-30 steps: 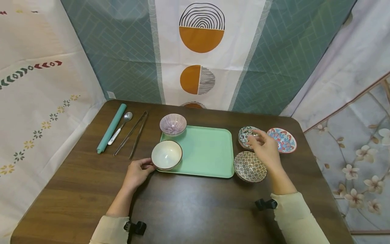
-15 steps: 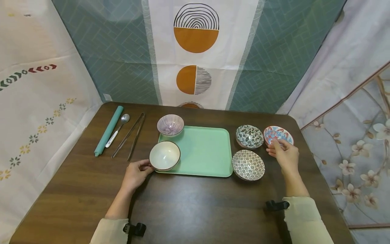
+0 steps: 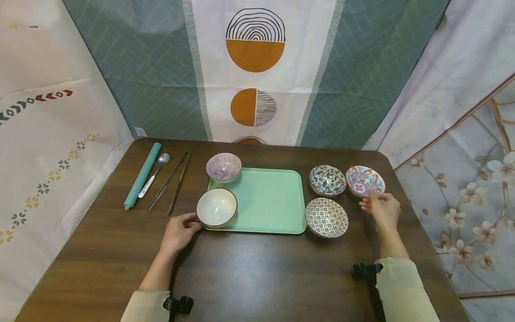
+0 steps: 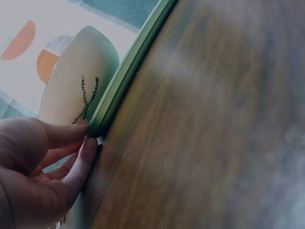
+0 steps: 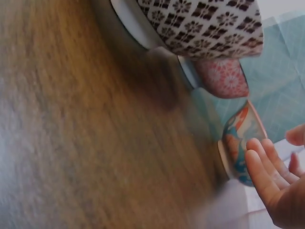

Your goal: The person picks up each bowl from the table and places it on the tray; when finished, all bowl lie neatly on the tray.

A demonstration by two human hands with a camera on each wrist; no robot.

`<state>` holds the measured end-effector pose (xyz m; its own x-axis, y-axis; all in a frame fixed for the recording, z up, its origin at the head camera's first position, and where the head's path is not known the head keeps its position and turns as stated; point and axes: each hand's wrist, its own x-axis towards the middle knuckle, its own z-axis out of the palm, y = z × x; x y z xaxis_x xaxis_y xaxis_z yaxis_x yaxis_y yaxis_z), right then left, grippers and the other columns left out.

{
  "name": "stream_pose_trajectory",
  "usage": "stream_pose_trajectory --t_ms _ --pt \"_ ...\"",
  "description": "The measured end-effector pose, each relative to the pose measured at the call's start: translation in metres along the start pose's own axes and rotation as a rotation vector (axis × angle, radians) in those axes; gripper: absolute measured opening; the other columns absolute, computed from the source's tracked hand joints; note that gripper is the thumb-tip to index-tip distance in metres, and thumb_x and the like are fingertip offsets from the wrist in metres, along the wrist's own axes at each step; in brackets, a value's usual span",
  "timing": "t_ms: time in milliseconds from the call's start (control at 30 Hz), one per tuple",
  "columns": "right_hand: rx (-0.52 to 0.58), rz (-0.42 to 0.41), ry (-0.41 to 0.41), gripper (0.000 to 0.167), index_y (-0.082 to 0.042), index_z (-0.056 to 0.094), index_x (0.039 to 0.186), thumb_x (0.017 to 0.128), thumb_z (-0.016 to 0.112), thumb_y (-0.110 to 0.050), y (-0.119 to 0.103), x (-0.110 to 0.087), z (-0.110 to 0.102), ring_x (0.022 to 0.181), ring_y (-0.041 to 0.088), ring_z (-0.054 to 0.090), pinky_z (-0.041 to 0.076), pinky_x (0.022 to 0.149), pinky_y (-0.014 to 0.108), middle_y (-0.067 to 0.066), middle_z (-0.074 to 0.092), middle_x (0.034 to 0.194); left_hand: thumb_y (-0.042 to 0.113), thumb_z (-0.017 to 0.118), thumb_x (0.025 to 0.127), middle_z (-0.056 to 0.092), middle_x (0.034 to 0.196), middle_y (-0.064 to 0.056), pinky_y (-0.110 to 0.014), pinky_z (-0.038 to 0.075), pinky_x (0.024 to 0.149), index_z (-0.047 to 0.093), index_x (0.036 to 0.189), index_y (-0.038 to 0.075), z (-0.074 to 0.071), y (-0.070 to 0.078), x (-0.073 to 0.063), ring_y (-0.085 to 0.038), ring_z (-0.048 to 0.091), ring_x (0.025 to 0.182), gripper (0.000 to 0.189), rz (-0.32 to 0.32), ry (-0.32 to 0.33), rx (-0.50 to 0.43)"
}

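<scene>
My left hand (image 3: 179, 233) pinches the near left corner of the light green tray (image 3: 273, 201) between thumb and finger. Right beside those fingertips, a cream bowl (image 3: 217, 207) with a dark rim stands on that corner. In the left wrist view, the bowl's outside (image 4: 81, 71) bears a dark sprig pattern. My right hand (image 3: 385, 211) is at the near side of a small red-and-blue bowl (image 3: 365, 179), fingers loosely extended and thumb apart. The right wrist view has its fingertips overlapping the patterned wall of the red-and-blue bowl (image 5: 233, 138).
A purple-striped bowl (image 3: 223, 167) overlaps the tray's far left corner. Right of the tray stand a leaf-patterned bowl (image 3: 327, 180) and a brown-patterned bowl (image 3: 326, 218). At the left lie metal tongs (image 3: 177, 179), a spoon (image 3: 154, 175) and a rolled teal cloth (image 3: 142, 176).
My right hand has moved right, from over the leaf-patterned bowl to the red-and-blue bowl, then slightly nearer to me. My left hand stays at the tray corner. The head view has shifted slightly.
</scene>
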<state>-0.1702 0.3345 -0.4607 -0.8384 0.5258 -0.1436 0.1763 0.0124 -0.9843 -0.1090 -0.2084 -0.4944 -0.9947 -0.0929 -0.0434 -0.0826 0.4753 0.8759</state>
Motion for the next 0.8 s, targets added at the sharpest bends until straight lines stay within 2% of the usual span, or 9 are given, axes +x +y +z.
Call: stream_pose_trajectory --t_ms 167,233,333,467,567,800 --pt "-0.003 0.029 0.033 0.022 -0.004 0.042 0.101 0.101 0.061 -0.016 0.007 0.004 -0.002 0.050 0.009 0.067 0.056 0.054 0.023 -0.002 0.065 0.060 -0.002 0.073 0.090 0.074 0.098 -0.021 -0.017 0.051 0.067 0.070 0.116 -0.011 -0.001 -0.002 -0.002 -0.024 0.072 0.086 0.028 -0.007 0.000 -0.009" --pt "0.002 0.055 0.040 0.028 -0.005 0.038 0.110 0.101 0.062 -0.017 0.009 0.006 -0.004 0.050 0.009 0.067 0.056 0.053 0.024 -0.003 0.065 0.060 -0.002 0.073 0.090 0.074 0.098 -0.021 -0.017 0.051 0.067 0.070 0.116 -0.011 -0.001 -0.002 -0.002 -0.023 0.072 0.086 0.028 -0.009 -0.003 -0.012" --pt "0.004 0.088 0.030 0.046 -0.002 0.031 0.130 0.101 0.061 -0.021 0.011 0.010 -0.007 0.050 0.010 0.067 0.056 0.054 0.025 -0.003 0.066 0.062 0.000 0.074 0.090 0.075 0.098 -0.020 -0.017 0.051 0.068 0.070 0.116 -0.010 -0.001 -0.002 -0.002 -0.020 0.072 0.085 0.029 -0.011 -0.005 -0.006" --pt "-0.034 0.085 -0.016 0.065 0.005 0.022 0.151 0.103 0.057 -0.023 0.011 0.017 -0.009 0.052 0.010 0.069 0.057 0.056 0.025 -0.005 0.067 0.062 0.001 0.075 0.090 0.075 0.097 -0.019 -0.018 0.051 0.069 0.070 0.116 -0.010 -0.002 -0.002 -0.001 -0.020 0.073 0.086 0.029 -0.004 -0.005 -0.004" --pt "-0.046 0.077 -0.047 0.064 0.010 0.024 0.153 0.105 0.052 -0.022 0.010 0.022 -0.010 0.054 0.010 0.069 0.057 0.056 0.025 -0.005 0.068 0.062 0.001 0.074 0.090 0.075 0.097 -0.019 -0.018 0.050 0.069 0.070 0.116 -0.010 -0.002 -0.001 -0.002 -0.022 0.073 0.087 0.028 0.000 -0.008 -0.006" --pt "-0.088 0.069 -0.109 0.053 0.018 0.037 0.142 0.108 0.043 -0.022 0.006 0.031 -0.014 0.055 0.011 0.070 0.057 0.057 0.027 -0.003 0.069 0.059 0.001 0.074 0.090 0.075 0.096 -0.018 -0.018 0.051 0.069 0.071 0.115 -0.010 -0.002 -0.002 -0.001 -0.019 0.073 0.085 0.028 0.007 -0.009 0.001"
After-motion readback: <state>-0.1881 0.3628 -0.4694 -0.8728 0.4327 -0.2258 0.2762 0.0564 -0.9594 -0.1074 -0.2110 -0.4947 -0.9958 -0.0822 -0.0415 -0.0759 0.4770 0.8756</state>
